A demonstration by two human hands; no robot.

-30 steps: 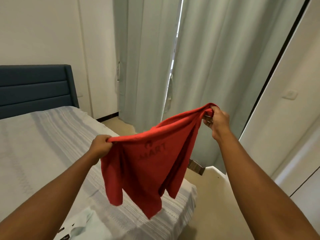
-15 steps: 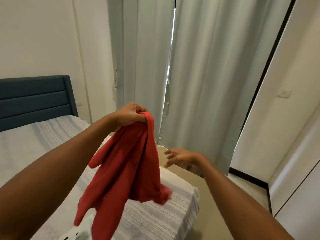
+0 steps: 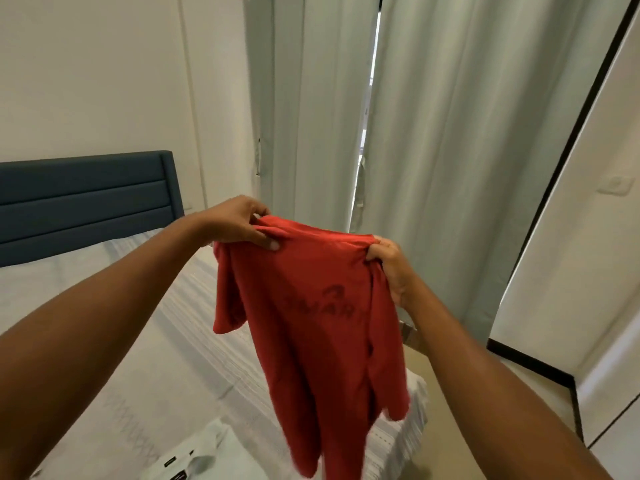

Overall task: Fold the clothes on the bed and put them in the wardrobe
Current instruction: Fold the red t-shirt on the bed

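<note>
Red shirt (image 3: 311,323) hangs lengthwise straight down from its top edge, above the near right corner of the bed (image 3: 173,375). Left grip (image 3: 239,223) pinches one end of that edge, right grip (image 3: 389,271) clamps the other, slightly lower and nearer; laying it flat would mean lowering leftward onto the bed.

The setting is a bedroom in a home. A bed (image 3: 412,424) with a pale striped cover (image 3: 121,323) lies below and left of the fingers (image 3: 265,237); its blue padded headboard (image 3: 86,199) stands further left. Floor-length pale curtains (image 3: 450,150) hang behind the fingers, beside plain white walls (image 3: 104,81).
</note>
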